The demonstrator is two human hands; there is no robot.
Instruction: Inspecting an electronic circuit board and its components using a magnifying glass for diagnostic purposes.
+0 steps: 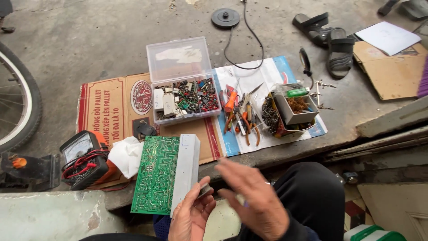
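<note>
Head view: left hand (191, 217) fingers pinch small grey part (205, 190), just right of green circuit board (157, 174) w/ grey heatsink. Right hand (253, 196) blurred, fingers spread wide, right of board, touching nothing.

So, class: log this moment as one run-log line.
left hand: holds small grey part | right hand: open, blurred, beside it | green circuit board: left of hands | parts box: lid open
</note>
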